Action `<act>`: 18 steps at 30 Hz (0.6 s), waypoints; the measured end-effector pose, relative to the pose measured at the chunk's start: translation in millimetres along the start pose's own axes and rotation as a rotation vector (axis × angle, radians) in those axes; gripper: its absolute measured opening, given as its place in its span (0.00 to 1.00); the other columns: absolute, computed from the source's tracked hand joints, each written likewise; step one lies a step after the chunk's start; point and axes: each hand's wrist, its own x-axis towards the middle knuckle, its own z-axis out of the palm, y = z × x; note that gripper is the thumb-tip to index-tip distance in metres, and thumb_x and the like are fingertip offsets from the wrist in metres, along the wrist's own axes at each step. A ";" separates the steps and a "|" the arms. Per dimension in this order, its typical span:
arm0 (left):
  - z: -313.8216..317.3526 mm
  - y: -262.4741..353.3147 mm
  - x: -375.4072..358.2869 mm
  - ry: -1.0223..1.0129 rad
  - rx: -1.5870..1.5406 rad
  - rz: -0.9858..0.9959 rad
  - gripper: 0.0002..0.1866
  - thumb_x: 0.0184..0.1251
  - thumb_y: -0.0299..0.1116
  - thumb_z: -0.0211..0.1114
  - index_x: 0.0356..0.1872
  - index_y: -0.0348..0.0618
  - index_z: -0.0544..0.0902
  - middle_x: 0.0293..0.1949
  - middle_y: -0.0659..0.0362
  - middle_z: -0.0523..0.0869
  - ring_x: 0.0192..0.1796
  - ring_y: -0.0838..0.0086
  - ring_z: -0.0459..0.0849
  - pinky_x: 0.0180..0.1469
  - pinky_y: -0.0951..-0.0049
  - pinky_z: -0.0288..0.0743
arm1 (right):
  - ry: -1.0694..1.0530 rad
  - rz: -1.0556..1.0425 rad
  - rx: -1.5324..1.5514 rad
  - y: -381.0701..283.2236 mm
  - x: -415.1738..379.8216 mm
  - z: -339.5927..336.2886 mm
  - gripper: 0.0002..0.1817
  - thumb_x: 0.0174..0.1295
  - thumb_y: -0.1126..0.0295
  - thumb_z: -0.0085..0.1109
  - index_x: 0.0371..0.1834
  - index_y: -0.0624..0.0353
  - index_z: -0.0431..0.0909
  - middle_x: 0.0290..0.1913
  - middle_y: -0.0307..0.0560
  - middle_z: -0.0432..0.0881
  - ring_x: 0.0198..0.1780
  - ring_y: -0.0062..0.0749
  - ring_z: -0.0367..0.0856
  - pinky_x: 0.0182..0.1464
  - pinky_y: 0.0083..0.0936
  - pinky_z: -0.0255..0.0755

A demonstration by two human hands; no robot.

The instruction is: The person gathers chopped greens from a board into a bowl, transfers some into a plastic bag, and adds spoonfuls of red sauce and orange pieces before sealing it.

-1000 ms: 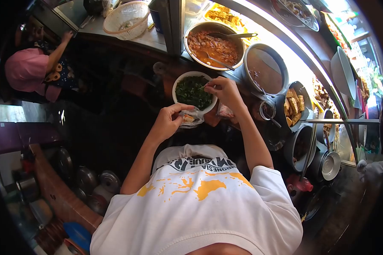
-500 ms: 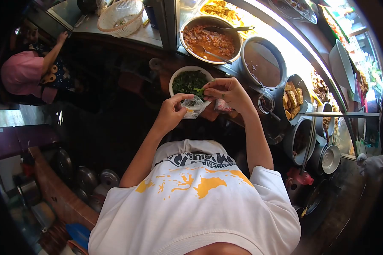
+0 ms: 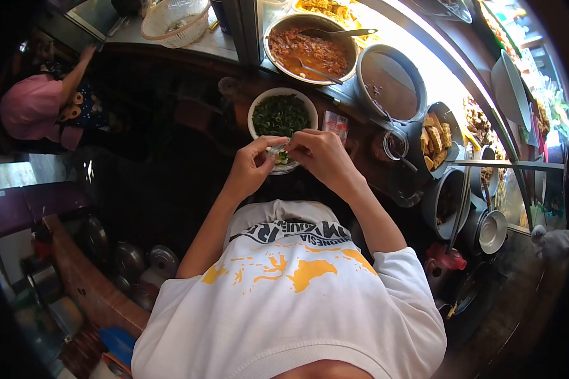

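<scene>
Left hand (image 3: 251,163) pinches clear bag (image 3: 283,168). Right hand (image 3: 323,155), fingertips bunched at bag mouth, grip hidden from me, is now back from bowl (image 3: 315,119); I judge greens (image 3: 281,115) being added. Bowl at 12 o'clock, red-white packet (image 3: 336,125) at 2.

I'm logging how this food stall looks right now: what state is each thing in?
Left hand: pinching the plastic bag
Right hand: curled, at the plastic bag
Plastic bag: held, food inside
White bowl: uncovered, holding greens
Stew pan: uncovered, utensils in it
Grey pot: uncovered
Glass jar: uncovered
Basket: open, contents unclear
</scene>
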 end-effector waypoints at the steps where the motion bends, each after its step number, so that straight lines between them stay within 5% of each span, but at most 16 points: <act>1: 1.0 1.3 -1.0 -0.005 0.015 -0.012 0.24 0.59 0.13 0.53 0.57 0.38 0.81 0.47 0.65 0.84 0.29 0.92 0.68 0.35 0.87 0.67 | 0.006 0.026 0.009 -0.1 -2.0 -0.6 0.08 0.52 0.80 0.67 0.36 0.64 0.84 0.33 0.50 0.82 0.35 0.38 0.85 0.40 0.29 0.79; 7: 25.7 6.7 0.7 -0.048 0.030 0.015 0.25 0.56 0.12 0.53 0.55 0.40 0.83 0.48 0.66 0.85 0.29 0.90 0.69 0.31 0.87 0.66 | 0.259 -0.106 -0.079 13.1 -34.2 -24.7 0.09 0.56 0.73 0.68 0.38 0.61 0.82 0.34 0.48 0.78 0.34 0.42 0.80 0.37 0.33 0.76; 10: 42.3 9.3 2.9 -0.110 0.009 0.027 0.25 0.55 0.11 0.53 0.54 0.39 0.83 0.47 0.66 0.85 0.30 0.91 0.69 0.31 0.88 0.66 | 0.484 0.174 -0.058 -0.4 -69.3 -62.3 0.12 0.56 0.70 0.70 0.41 0.60 0.82 0.34 0.46 0.77 0.33 0.36 0.79 0.36 0.30 0.74; 15: 78.6 9.8 15.4 -0.310 0.005 0.055 0.24 0.54 0.11 0.51 0.51 0.39 0.84 0.49 0.62 0.85 0.38 0.87 0.77 0.39 0.84 0.69 | 0.930 0.611 -0.467 39.0 -148.5 -108.0 0.18 0.54 0.67 0.74 0.47 0.60 0.83 0.40 0.42 0.77 0.34 0.22 0.78 0.36 0.22 0.75; 18: 111.0 7.0 32.0 -0.413 0.019 0.080 0.24 0.54 0.11 0.51 0.51 0.37 0.83 0.49 0.59 0.86 0.39 0.84 0.78 0.39 0.82 0.70 | 1.002 0.477 -0.041 101.8 -169.2 -90.2 0.20 0.57 0.70 0.73 0.53 0.61 0.80 0.43 0.41 0.76 0.35 0.17 0.76 0.36 0.15 0.73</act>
